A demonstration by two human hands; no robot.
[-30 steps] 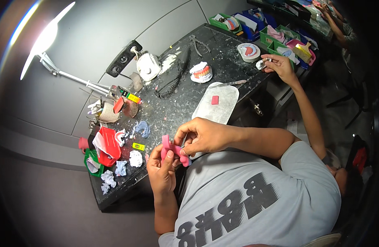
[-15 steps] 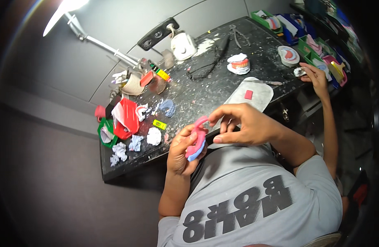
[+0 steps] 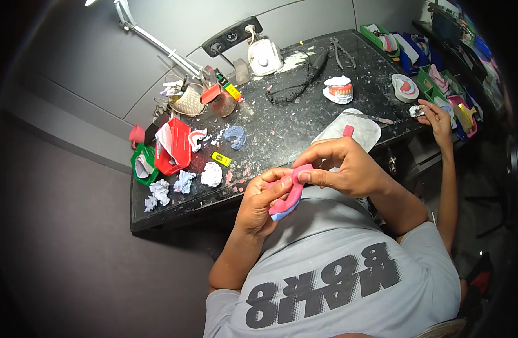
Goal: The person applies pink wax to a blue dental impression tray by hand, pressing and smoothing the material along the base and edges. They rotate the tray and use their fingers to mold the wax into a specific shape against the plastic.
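Observation:
Just past the table's front edge, my left hand (image 3: 259,203) grips a blue dental cast (image 3: 283,213) covered along its curve by soft-looking pink wax (image 3: 294,195). Its thumb presses on the wax. From the other side my right hand (image 3: 346,169) pinches the upper end of the wax between thumb and fingers. Much of the cast's underside is hidden by my left fingers. Beyond my right hand, a small pink wax piece (image 3: 348,130) lies on a pale board (image 3: 367,127), with a thin metal spatula (image 3: 377,118) across the board's far side.
A co-worker's hand (image 3: 439,123) holds a small whitish piece at the right. Mounted dentures (image 3: 338,90), pliers (image 3: 343,53) and a round cast (image 3: 404,87) stand farther back. At left are a red bin (image 3: 183,147), a yellow-green box (image 3: 220,159) and crumpled paper (image 3: 211,174).
My right hand has moved in and closed on the wax's free end, which stood up as a loop before. The cast has turned slightly in my left hand. The whole view has shifted.

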